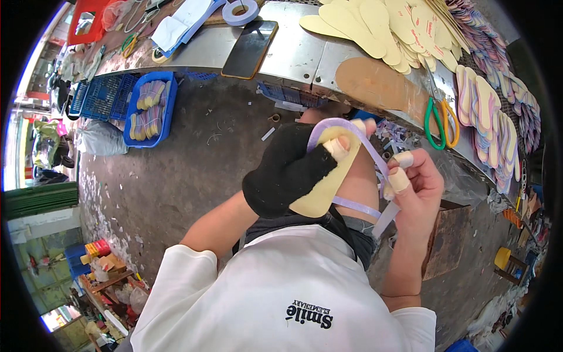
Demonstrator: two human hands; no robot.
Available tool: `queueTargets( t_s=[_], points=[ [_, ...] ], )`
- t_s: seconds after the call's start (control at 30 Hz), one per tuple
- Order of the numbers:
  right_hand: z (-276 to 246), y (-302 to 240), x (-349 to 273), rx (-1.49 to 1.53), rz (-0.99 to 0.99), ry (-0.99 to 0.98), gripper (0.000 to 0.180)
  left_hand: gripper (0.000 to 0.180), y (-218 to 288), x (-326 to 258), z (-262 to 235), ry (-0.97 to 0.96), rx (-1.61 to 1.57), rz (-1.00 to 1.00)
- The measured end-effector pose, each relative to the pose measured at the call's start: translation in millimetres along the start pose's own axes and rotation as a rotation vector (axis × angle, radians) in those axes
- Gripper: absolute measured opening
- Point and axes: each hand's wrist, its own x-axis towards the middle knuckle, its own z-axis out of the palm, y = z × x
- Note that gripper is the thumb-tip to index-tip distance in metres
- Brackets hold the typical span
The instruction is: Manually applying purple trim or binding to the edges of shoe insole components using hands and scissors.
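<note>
My left hand (287, 167), in a black glove with bare, taped fingertips, grips a cream insole (319, 198) above my lap. A lavender binding tape (370, 146) curves around the insole's far end, under my left thumb and fingers. To the right, my right hand (421, 186) pinches that tape between thumb and forefinger, both wrapped in pale finger tape. A loose tape end (385, 219) hangs below the right fingers. Another stretch of lavender tape (356, 206) crosses over my thigh.
On the metal bench (293, 50) ahead lie a phone (250, 50), a tape roll (240, 12), a brown board (365, 82), and scissors (435, 120) with green and orange handles. Cream insoles (381, 26) and edged insoles (484, 111) pile up right. A blue basket (151, 139) stands left.
</note>
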Motion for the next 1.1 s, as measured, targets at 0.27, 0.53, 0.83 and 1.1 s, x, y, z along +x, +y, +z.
queueTargets(
  t_s=[0.27, 0.53, 0.83, 1.1],
  points=[
    [36, 20, 4, -0.129, -0.225, 0.14, 0.009, 0.034, -17, 12, 18, 0.231, -0.1, 0.194],
    [32, 17, 16, -0.124, -0.109, 0.04, 0.005, 0.023, -16, 21, 25, 0.271, -0.068, 0.165],
    [20, 27, 27, -0.236, -0.168, -0.014, 0.007, 0.016, -9, 37, 22, 0.486, -0.03, 0.204],
    [20, 28, 47, -0.114, -0.077, -0.047, 0.005, 0.032, -53, 27, -2, 0.11, -0.038, -0.037]
  ],
)
